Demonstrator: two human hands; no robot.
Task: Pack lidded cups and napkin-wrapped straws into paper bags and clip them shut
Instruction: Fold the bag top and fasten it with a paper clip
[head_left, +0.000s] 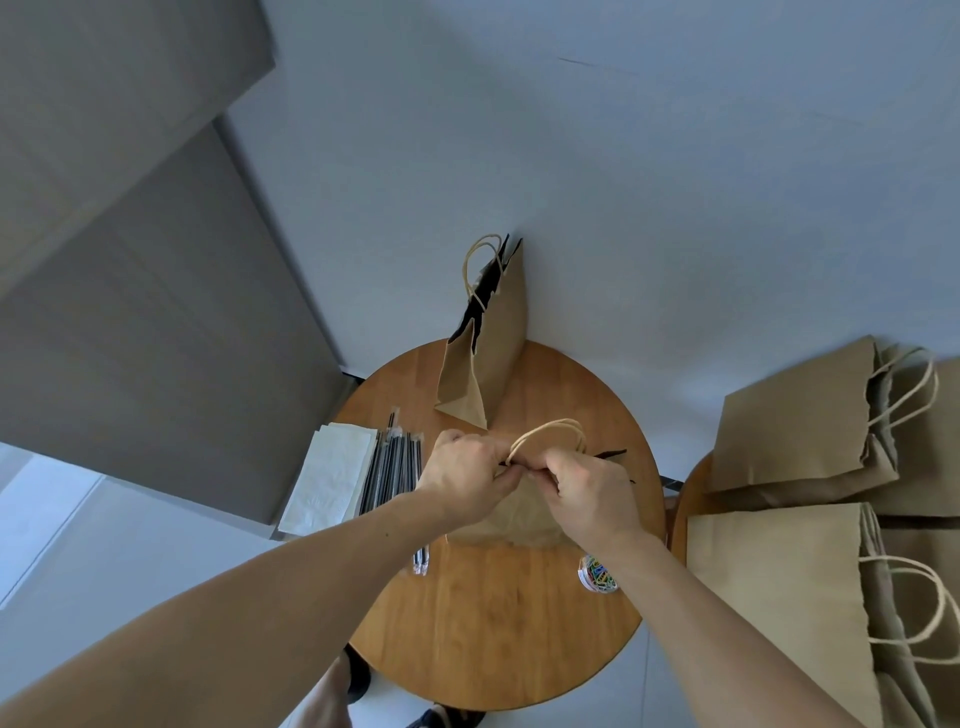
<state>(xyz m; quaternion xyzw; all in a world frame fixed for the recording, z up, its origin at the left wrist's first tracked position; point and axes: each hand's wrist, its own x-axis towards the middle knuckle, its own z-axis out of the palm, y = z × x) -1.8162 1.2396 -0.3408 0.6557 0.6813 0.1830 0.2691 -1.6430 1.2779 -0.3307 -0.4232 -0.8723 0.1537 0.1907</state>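
Left grip (462, 470) and right grip (592, 493) pinch together the top edge of the brown paper bag (519, 517), mid round wooden table (493, 634). Held closed, likely for clipping. Clear tub of coloured clips (597, 571) sits by the right wrist.

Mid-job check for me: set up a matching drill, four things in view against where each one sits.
Things:
1. napkins
2. straws
3. clips
4. spare bags

Places:
A. by the wrist of the right hand
B. lying flat, right of the table
C. at the table's left edge
D. between the napkins and the middle bag

Pairs: 1-C, 2-D, 3-A, 4-B
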